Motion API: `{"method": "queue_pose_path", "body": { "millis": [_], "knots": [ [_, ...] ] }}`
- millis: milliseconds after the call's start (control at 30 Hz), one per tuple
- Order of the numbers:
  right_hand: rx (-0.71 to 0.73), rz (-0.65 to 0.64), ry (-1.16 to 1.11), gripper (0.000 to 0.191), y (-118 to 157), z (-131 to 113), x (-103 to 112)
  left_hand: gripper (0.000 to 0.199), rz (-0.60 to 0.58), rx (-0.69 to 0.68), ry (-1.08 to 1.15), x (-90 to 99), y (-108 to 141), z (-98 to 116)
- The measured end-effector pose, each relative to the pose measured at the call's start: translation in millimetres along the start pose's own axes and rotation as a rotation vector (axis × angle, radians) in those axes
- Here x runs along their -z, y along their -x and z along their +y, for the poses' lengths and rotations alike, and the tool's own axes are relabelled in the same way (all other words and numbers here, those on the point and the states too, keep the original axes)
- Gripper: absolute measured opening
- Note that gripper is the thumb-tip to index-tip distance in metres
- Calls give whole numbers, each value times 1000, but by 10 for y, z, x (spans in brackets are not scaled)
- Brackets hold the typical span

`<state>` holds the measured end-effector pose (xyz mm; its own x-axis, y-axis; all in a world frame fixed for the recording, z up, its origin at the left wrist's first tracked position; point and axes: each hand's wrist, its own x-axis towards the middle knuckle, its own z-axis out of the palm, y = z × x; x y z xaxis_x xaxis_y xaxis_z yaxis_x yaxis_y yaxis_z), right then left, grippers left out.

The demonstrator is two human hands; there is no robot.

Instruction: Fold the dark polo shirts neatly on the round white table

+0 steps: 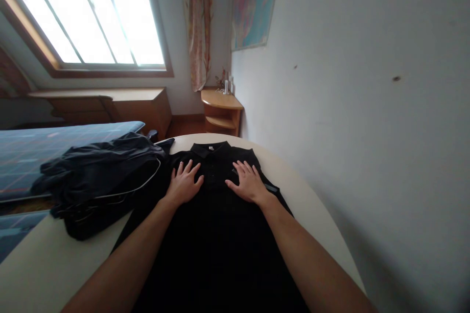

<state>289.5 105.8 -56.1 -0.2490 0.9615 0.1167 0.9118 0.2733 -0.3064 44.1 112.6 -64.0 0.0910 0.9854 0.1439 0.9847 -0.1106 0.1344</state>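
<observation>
Black shirt: I found it (pixel 220 249) spread flat on the pale worktop (pixel 316 205), beneath both sets of fingers and in the space between them.
Long axis: it ran from the collar (pixel 201 150), just beyond the fingertips, back between the forearms towards the wearer's body; the hem was out of my sight.
Left hand: it (pixel 184 186) lay palm down on the shirt's left chest, fingers fanned wide, gripping nothing.
Right hand: it (pixel 250 184) lay palm down on the right chest, fingers spread less widely, also gripping nothing.
Nearer hand: neither; both appeared in contact with the cloth, one on each side of its centre line.
Grey strip: it (pixel 270 188) showed just beside the right hand, on its outer side.
Dark clothing pile: it (pixel 106 168) sat left of the left fingers, partly on the worktop; its boundary with the shirt could not be determined.
Blue mattress: noted (pixel 69 132) beyond that pile.
</observation>
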Motion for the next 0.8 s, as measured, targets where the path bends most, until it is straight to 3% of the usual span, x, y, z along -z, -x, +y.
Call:
{"method": "queue_pose_path", "body": {
  "millis": [133, 267, 367, 467, 567, 800],
  "knots": [
    [63, 7, -77, 72, 3, -35, 69, 58, 12, -5, 13, 1, 4, -7],
    [11, 176, -250, 49, -43, -13, 155, 57, 52, -49, 34, 21, 6, -3],
    [-61, 291, -169, 50, -85, 87, 142, 54, 102, -155, 62, 38, 8, 15],
    [-135, 192, -36, 63, -103, 193, 90, 53, 95, -220, 103, 36, 14, 34],
    [-131, 72, -1, 64, -101, 244, 68, 55, 53, -215, 107, 25, 23, 48],
    [13, 88, -75, 58, -56, 171, 144, 56, 27, -249, 113, 70, 55, 89]
  ]
}}
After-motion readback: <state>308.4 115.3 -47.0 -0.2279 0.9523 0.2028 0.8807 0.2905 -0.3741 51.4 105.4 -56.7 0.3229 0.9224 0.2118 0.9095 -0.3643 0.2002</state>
